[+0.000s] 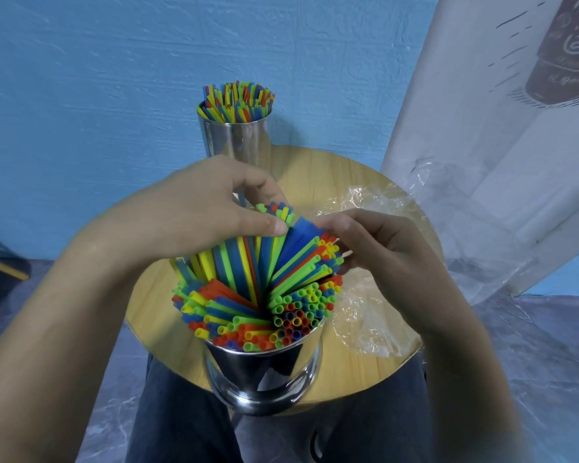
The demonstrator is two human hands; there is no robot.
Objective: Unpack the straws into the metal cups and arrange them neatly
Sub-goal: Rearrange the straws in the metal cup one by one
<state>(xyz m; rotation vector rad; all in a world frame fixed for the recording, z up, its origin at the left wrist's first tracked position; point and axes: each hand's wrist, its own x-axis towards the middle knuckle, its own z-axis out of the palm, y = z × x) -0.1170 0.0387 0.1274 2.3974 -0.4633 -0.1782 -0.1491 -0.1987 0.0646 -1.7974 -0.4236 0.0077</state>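
A shiny metal cup (264, 372) stands at the near edge of a round wooden table (328, 182), packed with bright straws (254, 295) in blue, green, yellow and red that fan outward. My left hand (194, 208) reaches over the far side of the fan and pinches a bunch of straws between thumb and fingers. My right hand (385, 255) grips the right side of the fan, fingers curled round the straw tips. A second metal cup (238, 142) at the table's far edge holds more straws (238, 101) standing upright.
A crumpled clear plastic wrapper (368, 309) lies on the table's right side under my right hand. A blue wall is behind the table, a white printed banner (502, 135) leans at the right, and my dark trousers (181, 419) are below.
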